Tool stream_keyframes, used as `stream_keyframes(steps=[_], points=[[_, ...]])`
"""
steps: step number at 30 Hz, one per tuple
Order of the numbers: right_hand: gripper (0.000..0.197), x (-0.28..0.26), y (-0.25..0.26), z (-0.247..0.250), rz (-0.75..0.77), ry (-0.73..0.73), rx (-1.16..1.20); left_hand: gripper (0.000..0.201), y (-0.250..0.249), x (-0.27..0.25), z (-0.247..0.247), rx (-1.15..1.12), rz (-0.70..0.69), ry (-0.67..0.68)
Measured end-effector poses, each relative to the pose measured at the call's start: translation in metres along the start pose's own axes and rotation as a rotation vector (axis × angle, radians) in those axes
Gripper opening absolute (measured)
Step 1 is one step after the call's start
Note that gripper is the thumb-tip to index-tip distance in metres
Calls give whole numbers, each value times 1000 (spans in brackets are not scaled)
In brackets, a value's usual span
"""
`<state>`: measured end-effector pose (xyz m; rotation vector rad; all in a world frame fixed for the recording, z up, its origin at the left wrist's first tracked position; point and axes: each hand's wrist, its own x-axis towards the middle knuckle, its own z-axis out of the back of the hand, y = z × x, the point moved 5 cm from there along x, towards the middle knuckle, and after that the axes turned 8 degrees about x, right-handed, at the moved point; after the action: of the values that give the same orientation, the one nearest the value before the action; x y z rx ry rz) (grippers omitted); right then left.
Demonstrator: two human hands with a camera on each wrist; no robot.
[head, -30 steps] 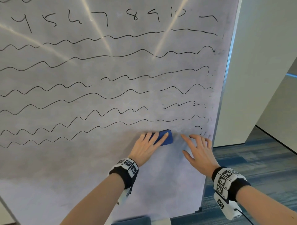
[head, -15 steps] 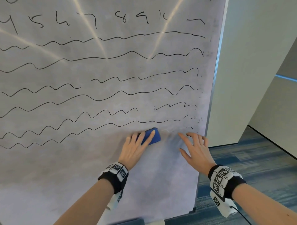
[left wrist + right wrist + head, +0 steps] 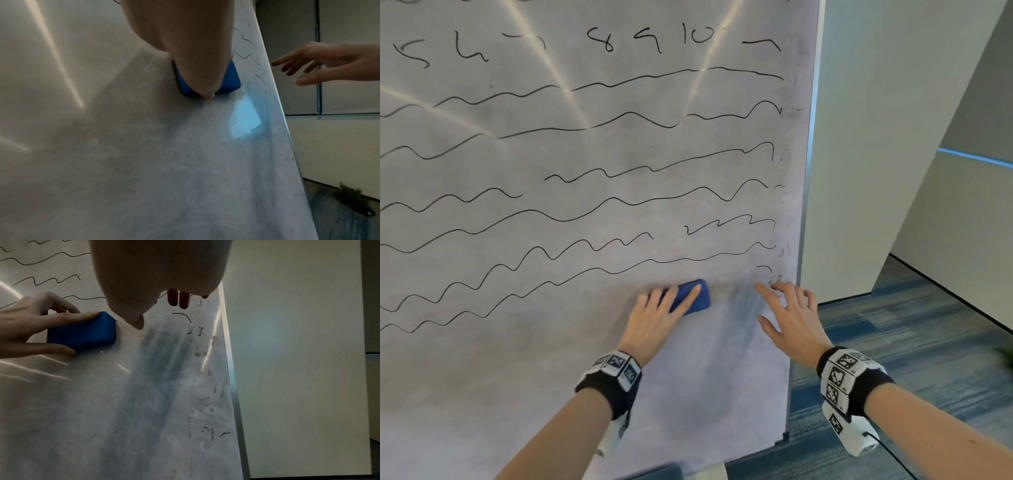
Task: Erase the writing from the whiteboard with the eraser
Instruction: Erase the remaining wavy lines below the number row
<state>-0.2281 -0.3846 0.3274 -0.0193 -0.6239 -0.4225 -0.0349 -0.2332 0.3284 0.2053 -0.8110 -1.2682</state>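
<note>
The left hand holds the blue eraser flat on the whiteboard, the right hand is open beside it, below is wiped, and many wavy lines above remain.

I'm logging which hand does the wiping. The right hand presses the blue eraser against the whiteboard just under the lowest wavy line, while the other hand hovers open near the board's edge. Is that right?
Not quite: the left hand holds the blue eraser against the whiteboard, as the head view shows. The right hand is the open one near the board's edge. The rest stands.
</note>
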Motion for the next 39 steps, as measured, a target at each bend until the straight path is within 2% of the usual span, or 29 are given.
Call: stream_keyframes(steps=[5, 10, 15, 17, 21, 24, 27, 31, 33, 37, 39], points=[[56, 6, 14, 3, -38, -10, 25, 89, -2, 14, 10, -4, 20, 1], [64, -8, 8, 14, -139, -79, 10, 90, -35, 63, 21, 5, -79, 29], [55, -17, 3, 16, -334, -98, 67, 93, -41, 69, 26, -31, -97, 57], [44, -9, 13, 10, -451, -72, 250, 93, -31, 62, 23, -67, -92, 20], [23, 13, 41, -6, -730, -61, 789, 93, -15, 54, 11, -128, -59, 6], [24, 25, 52, -22, -926, -75, 1041, 85, -13, 52, 10, -163, -54, 14], [28, 42, 52, -31, -1054, -65, 1199, 73, -14, 53, 12, -195, -50, -16], [26, 58, 45, -35, -1109, -29, 1202, 70, -9, 49, 17, -195, -91, -60], [25, 61, 44, -37, -1111, -13, 1187, 61, 0, 46, 19, -179, -120, -113], [40, 61, 45, -44, -1123, -57, 1238, 44, 19, 41, 24, -187, -146, -159], [43, 61, 49, -44, -1120, -92, 1279, 40, 23, 40, 29, -202, -116, -157]])
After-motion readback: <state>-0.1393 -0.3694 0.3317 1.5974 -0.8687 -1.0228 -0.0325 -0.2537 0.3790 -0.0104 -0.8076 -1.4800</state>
